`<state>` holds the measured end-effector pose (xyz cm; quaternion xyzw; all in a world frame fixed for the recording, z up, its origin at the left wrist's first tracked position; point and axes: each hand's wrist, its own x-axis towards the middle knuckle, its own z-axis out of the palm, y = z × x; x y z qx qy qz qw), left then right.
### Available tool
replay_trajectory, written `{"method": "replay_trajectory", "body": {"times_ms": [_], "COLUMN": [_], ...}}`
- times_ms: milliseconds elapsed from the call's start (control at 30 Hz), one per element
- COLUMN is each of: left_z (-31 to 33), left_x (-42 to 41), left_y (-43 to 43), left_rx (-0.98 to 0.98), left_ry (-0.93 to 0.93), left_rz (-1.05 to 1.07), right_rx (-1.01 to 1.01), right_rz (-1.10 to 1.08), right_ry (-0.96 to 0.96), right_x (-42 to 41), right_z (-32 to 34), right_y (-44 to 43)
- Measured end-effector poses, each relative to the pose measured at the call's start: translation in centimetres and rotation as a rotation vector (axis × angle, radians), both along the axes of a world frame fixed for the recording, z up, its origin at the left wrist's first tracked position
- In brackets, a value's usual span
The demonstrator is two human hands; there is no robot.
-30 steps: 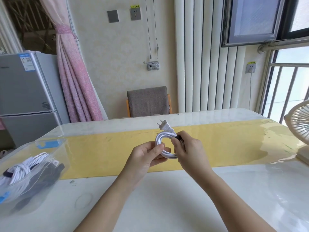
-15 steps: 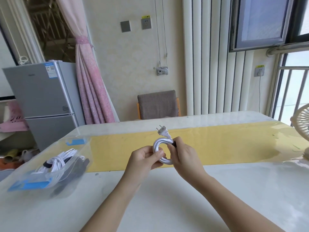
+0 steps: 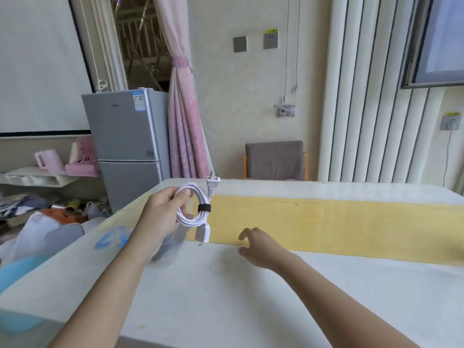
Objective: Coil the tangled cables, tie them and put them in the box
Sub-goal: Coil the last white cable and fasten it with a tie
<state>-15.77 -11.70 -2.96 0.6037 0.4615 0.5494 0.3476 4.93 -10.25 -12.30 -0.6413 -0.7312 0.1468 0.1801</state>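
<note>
The left hand point(image 3: 160, 217) alone gripped the coiled white power cable point(image 3: 190, 222), fingers curled through the loop, with the black tie strap point(image 3: 204, 208) on the side facing the right hand point(image 3: 261, 247). That hand, which had pinched the coil half a second earlier, had let go and hung open above the worktop point(image 3: 226, 297). The coil had swung left, towards the blurred clear box point(image 3: 82, 257) under the left forearm.

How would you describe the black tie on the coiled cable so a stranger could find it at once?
Start at the long white table with its yellow strip. Over its left end, the left hand holds a coiled white power cable. The narrow black strap wraps the coil's right side, the only dark mark on it, between the pronged plug above and the socket end below.
</note>
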Motion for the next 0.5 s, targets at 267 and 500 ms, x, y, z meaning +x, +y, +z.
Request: {"method": "replay_trajectory", "body": {"times_ms": [267, 500], "left_z": [3.3, 2.5], "left_x": [-6.3, -7.5], "left_y": [3.9, 9.6], "left_rx": [0.031, -0.160], "left_ry": [0.144, 0.252], "left_rz": [0.136, 0.194], "right_rx": [-0.042, 0.005], "right_rz": [0.004, -0.016], "right_ry": [-0.127, -0.265], "right_x": [-3.0, -4.0], "right_z": [-1.5, -0.8], "right_y": [1.9, 3.4]}}
